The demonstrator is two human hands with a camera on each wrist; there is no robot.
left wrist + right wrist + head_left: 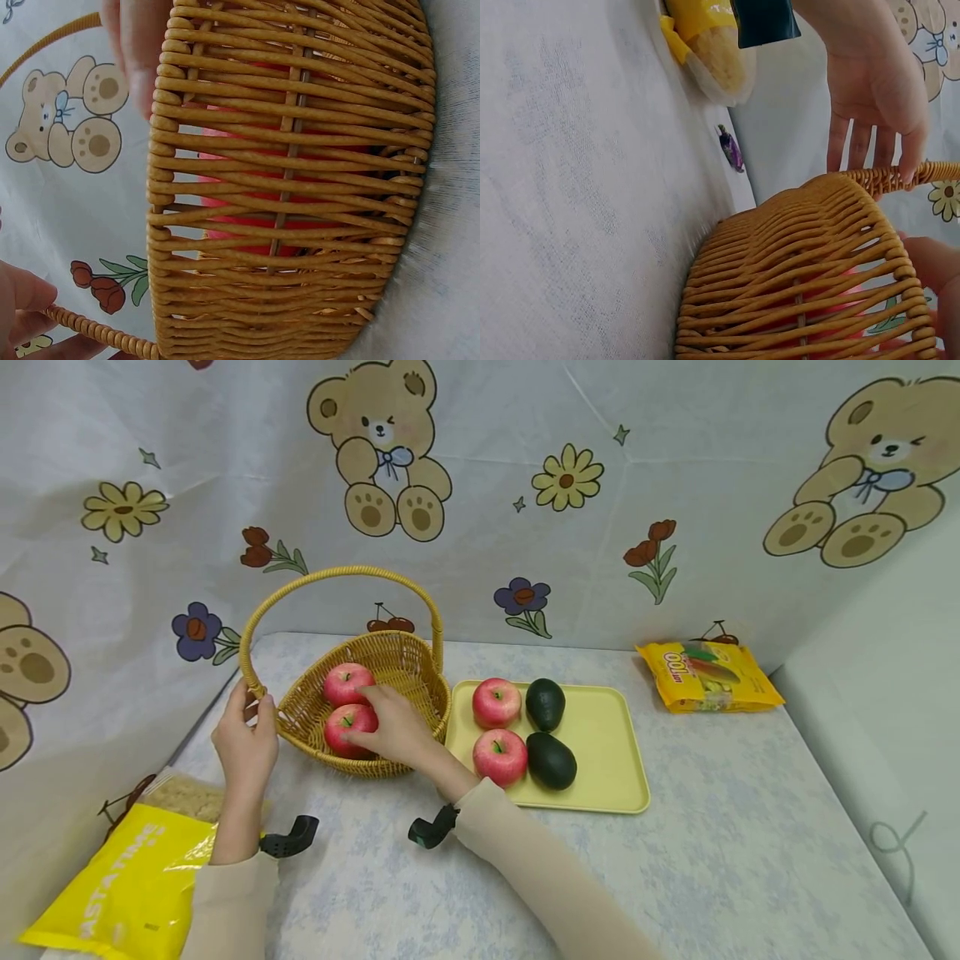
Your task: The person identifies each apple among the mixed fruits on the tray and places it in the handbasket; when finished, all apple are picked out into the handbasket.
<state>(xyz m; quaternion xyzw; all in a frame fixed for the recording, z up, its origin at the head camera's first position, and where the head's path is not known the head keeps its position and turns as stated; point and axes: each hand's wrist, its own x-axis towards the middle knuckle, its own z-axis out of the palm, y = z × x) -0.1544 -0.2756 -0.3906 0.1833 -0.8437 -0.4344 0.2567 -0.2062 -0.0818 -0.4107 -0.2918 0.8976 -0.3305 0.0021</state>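
A wicker basket (390, 767) with a tall arched handle (341, 572) stands at the back left and holds two red apples. At the handle's left base, my left hand (247, 743) grips it, thumb on the near side and fingers behind. My right hand (401, 727) reaches over the basket's right rim, its thumb and fingers around the right side of the nearer apple (347, 724). Behind that lies the other apple (347, 682), close to my fingertips. Through the weave in the left wrist view, red apple skin (247, 191) shows.
Right of the basket, a yellow tray (607, 752) carries two apples (498, 756) and two dark avocados (551, 762). A yellow mango-printed packet (708, 677) lies at the back right. At front left is a yellow pasta bag (142, 877). A printed cloth hangs behind.
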